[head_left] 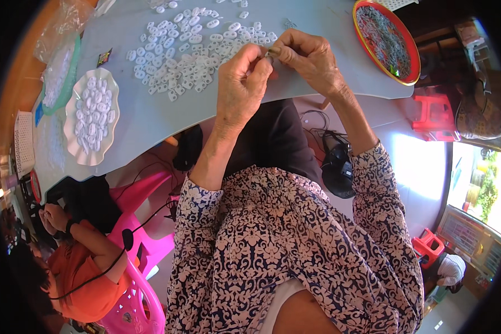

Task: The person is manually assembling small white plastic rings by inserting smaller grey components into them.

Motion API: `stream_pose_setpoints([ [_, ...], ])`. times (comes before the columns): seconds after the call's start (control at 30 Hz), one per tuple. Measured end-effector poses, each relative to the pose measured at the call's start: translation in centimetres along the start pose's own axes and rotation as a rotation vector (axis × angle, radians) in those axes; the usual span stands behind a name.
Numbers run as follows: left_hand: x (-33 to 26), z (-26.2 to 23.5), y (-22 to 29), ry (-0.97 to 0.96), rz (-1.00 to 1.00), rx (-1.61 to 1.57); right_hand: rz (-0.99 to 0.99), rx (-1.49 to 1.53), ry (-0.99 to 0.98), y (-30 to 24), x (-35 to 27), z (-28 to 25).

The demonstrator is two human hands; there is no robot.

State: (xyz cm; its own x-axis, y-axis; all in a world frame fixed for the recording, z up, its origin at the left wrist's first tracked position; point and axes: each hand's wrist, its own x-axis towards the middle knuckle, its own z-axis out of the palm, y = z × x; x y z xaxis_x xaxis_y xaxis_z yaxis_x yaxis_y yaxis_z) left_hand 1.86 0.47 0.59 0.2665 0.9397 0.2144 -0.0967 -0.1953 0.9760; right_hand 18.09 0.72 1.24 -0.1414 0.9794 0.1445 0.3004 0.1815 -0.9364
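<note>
Firstly, at far left, a pale perforated basket (24, 142) stands by the table edge. Next to it, a clear plastic bag (64, 25) lies at a green dish (75, 61) containing white pieces. Below these, a co-worker in an orange top (89, 273) is at a pink plastic chair (145, 289), hands together, a dark band on one wrist. On the grey-blue table (150, 119), a white scalloped dish (70, 125) holds further white oval pieces; a small dark wrapper (104, 57) lies just beyond it. Toward the centre, a loose spread of white pieces (189, 61), oval and with holes, covers the tabletop, one layer deep in places, heaped in others.

The left hand (240, 89) is raised near the table's front edge, right of the spread, thumb and forefinger clamped on a small pale piece (269, 58), mostly hidden. The right hand (312, 58) meets it there, thumb and forefinger pinched on the same piece; any smaller part between them cannot be made out. A few thin metallic bits (289, 23) lie beyond the right hand.

At right, a red tray (413, 64) with a yellow rim contains many small grey metallic parts. Past it, a red stool (428, 114) stands on the floor.
</note>
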Motion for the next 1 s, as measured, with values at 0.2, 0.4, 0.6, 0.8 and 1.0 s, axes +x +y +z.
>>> stream_pose_setpoints([
  [0.2,0.0,-0.2,-0.1,-0.001,-0.035,-0.014,-0.039,0.089,0.034,-0.5,-0.1,0.4],
  [0.4,0.2,-0.1,-0.2,0.002,0.041,0.131,-0.040,0.043,0.014,-0.2,-0.1,0.0],
  [0.6,0.1,0.1,-0.1,-0.010,0.009,0.053,-0.105,0.104,0.081,0.5,-0.4,0.6],
  [0.8,1.6,-1.3,0.9,0.054,0.258,0.327,-0.086,0.167,0.116,0.6,-0.5,0.4],
  [1.0,5.4,-5.9,0.4,0.016,0.466,1.198,0.002,0.221,0.094,-0.1,-0.9,0.2],
])
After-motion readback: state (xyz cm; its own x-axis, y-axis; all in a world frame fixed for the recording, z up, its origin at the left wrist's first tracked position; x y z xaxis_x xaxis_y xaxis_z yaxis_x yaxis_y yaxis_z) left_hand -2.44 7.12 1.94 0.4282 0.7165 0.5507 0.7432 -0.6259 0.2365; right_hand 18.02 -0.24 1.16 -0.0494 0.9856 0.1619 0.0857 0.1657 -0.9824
